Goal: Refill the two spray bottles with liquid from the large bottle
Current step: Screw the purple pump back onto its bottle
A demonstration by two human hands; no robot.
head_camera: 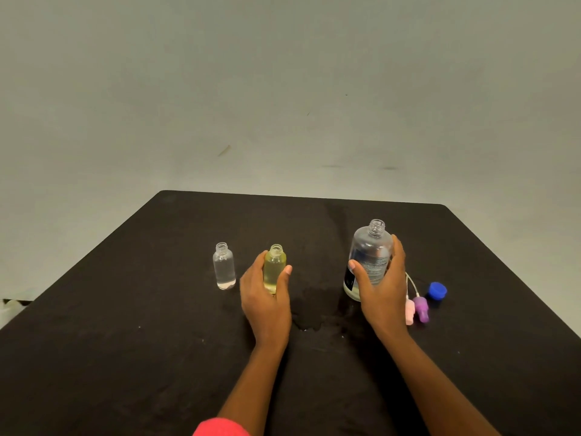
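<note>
Your left hand (265, 297) wraps the yellowish spray bottle (274, 265) near table centre. Your right hand (382, 287) grips the large bottle (371, 250) at its 3 o'clock. Both are uncapped. The clear spray bottle (224, 267) stands at 9 o'clock, nearly empty. Bring the lips close and tilt slowly; the dark patch (309, 309) between them may be a spill.

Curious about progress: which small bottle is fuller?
The yellowish bottle in the left hand, filled nearly to its shoulder; the clear bottle beside it holds only a shallow bottom layer.

Large bottle (371, 247) right-handed, yellowish bottle (274, 269) left-handed
</note>
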